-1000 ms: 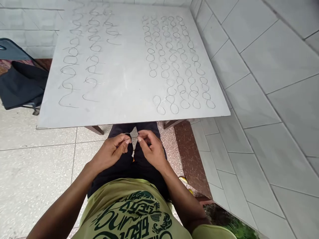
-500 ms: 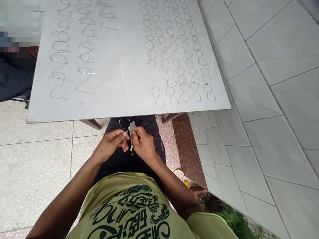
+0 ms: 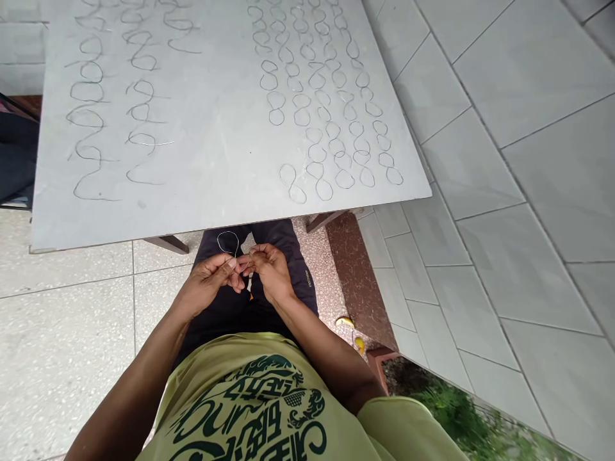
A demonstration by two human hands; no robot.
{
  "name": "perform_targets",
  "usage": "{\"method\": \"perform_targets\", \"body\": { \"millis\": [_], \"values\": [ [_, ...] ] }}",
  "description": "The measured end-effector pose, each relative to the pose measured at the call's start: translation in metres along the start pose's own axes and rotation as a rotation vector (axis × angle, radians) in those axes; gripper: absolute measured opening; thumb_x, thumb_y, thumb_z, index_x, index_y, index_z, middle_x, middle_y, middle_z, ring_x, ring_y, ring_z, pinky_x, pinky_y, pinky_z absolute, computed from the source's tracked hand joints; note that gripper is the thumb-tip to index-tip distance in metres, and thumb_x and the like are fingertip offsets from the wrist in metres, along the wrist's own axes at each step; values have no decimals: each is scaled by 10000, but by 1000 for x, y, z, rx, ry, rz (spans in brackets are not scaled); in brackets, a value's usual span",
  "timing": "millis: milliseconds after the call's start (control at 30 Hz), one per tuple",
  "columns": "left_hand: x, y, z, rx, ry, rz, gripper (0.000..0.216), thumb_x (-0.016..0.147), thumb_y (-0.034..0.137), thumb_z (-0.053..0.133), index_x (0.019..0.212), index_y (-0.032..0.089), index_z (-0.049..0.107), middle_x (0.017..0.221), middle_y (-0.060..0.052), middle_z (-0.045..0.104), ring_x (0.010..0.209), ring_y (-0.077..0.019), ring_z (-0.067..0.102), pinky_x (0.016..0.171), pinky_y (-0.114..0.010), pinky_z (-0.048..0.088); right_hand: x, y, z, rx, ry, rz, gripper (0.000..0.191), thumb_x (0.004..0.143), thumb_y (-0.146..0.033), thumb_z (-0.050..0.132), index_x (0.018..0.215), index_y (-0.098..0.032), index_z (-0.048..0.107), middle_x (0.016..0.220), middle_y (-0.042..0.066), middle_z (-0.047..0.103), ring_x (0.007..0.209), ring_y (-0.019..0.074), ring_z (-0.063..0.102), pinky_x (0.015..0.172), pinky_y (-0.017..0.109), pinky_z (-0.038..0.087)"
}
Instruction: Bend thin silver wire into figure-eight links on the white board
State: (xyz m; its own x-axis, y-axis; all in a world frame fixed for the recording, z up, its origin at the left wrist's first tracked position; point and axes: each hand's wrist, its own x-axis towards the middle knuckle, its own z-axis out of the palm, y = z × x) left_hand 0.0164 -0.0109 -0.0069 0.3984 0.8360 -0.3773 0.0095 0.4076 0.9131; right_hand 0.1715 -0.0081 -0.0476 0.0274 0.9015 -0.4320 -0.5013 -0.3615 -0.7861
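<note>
A thin wire (image 3: 228, 232) with a round loop at its top stands up from the fingers of my left hand (image 3: 211, 276), which pinch it. My right hand (image 3: 270, 270) is closed at the wire's other end, its fingertips close to those of the left. Both hands are above my lap, in front of the table edge. Part of the wire between the fingers is hidden or too fine to make out.
On the white table (image 3: 211, 160) lie several figure-eight wires (image 3: 292, 183) in columns at the right and several open curved wires (image 3: 93, 180) at the left. A tiled wall (image 3: 480, 192) runs along the right side.
The camera view has shifted, so the table appears farther left. My right hand's fingers have moved on the wire and now lie flatter beside the left fingertips; the loop remains above the left hand.
</note>
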Motion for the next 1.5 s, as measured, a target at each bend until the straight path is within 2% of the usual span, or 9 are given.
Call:
{"method": "perform_targets", "body": {
  "millis": [200,367,633,967,1100,1200,1333,1400,1500],
  "values": [
    [2,-4,-2,-107,-2,40,280,998,440,617,904,178,647,724,-7,638,707,-167,657,725,-317,549,-2,0,2,65,16,-16,159,872,-312,698,867,-204,581,711,29,775,564,150,699,549,250,553],
    [1,-2,-5,-139,-1,66,279,999,429,619,890,176,663,743,-20,642,715,-171,659,710,-315,548,-4,-7,-2,86,-106,-15,232,856,-369,751,910,-219,583,749,17,776,622,152,706,588,257,552],
    [1,0,-12,-113,-12,44,288,982,446,642,891,174,675,728,-14,639,693,-166,663,711,-322,564,-6,-13,-9,61,-236,51,354,770,-468,853,879,-197,652,791,7,753,623,130,689,522,218,516],
    [1,-4,-8,-125,26,70,287,983,442,643,886,173,674,719,-16,645,707,-174,667,697,-315,553,-4,-5,-1,122,-118,18,345,752,-433,879,800,-198,631,767,27,768,604,153,717,582,271,604],
    [0,-7,-7,-124,45,71,291,982,456,637,925,175,684,727,-22,650,712,-179,667,666,-306,542,-5,-7,-1,112,-143,29,354,738,-440,881,802,-195,634,764,32,770,602,157,722,569,266,600],
    [-3,-3,-8,-33,75,88,302,960,463,665,1042,176,708,795,-44,684,742,-184,669,667,-301,539,-8,-10,-4,59,-123,-22,332,776,-445,850,830,-199,636,773,34,772,607,160,725,565,267,596],
    [-10,8,-8,64,190,150,392,891,430,759,1204,200,709,1101,-97,710,949,-218,680,763,-311,555,-13,-15,-8,0,-93,-62,300,818,-442,813,835,-202,634,776,36,772,628,169,735,557,267,588],
    [-11,11,-7,14,256,182,385,907,435,738,1219,210,714,1209,-111,688,1039,-233,662,791,-311,554,-15,-16,-9,-9,-101,-55,288,827,-434,806,828,-200,638,786,42,777,636,172,742,552,265,586],
    [-8,11,-3,-169,318,199,310,938,433,700,1144,205,736,1208,-108,683,1020,-218,659,744,-291,541,-19,-14,-9,5,-116,-30,287,817,-422,817,816,-193,644,786,51,785,630,175,746,543,259,584]
  ]
}}
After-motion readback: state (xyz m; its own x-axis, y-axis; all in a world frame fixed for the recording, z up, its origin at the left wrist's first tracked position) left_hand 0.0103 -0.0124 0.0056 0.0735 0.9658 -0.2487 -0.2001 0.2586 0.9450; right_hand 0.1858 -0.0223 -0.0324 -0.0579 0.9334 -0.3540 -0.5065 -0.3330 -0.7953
